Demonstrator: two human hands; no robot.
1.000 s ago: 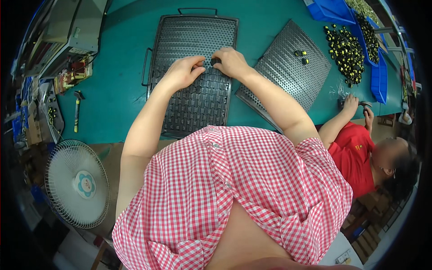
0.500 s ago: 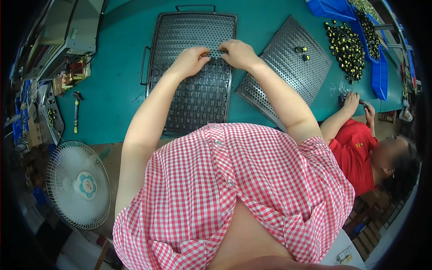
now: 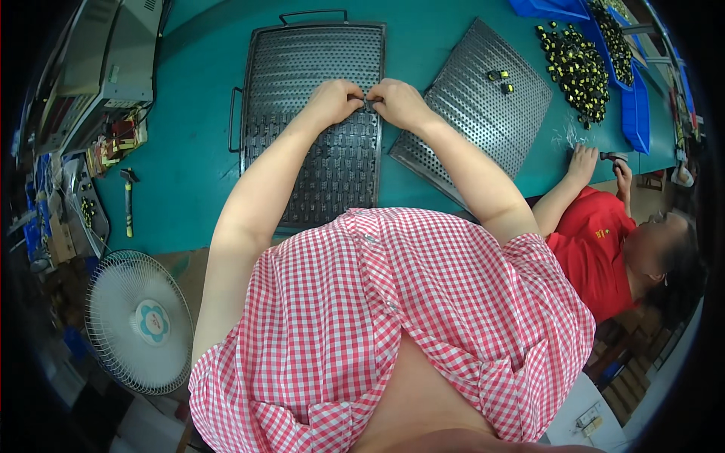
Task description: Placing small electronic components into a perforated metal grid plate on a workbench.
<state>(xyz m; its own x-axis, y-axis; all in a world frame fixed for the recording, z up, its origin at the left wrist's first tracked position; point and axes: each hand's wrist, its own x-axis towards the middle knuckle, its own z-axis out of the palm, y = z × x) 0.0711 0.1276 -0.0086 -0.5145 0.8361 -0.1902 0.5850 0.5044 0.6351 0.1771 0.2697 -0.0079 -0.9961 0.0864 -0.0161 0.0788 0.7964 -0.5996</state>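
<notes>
Two hands meet at the edge between the tray's filled near part and its open far part

We look down on a green table (image 3: 198, 83) where a dark metal tray (image 3: 313, 60) with wire handles lies in front of a person in a checked shirt. In its near part, we see row upon row of small dark pieces (image 3: 328, 177), set close together; we judge that this part is done. The far part shows only rows of holes, so we take roughly half of the tray as left to fill.

The left hand (image 3: 332, 104) and the right hand (image 3: 399, 103) reach in over the tray's right side, near the border between the two parts. Their fingertips bend toward each other and almost meet. Something small and dark seems to sit between them, but we cannot tell whether either grip is pinching it.

To the right, we find a perforated plate (image 3: 495, 128) lying askew, with a few black-and-yellow parts (image 3: 497, 75) on it. Beyond it is a heap of similar parts (image 3: 578, 72) beside a blue bin (image 3: 636, 113). Near the lower right, a co-worker in red (image 3: 589, 234) has both hands at the table. On the far left lies a hammer (image 3: 129, 200).
</notes>
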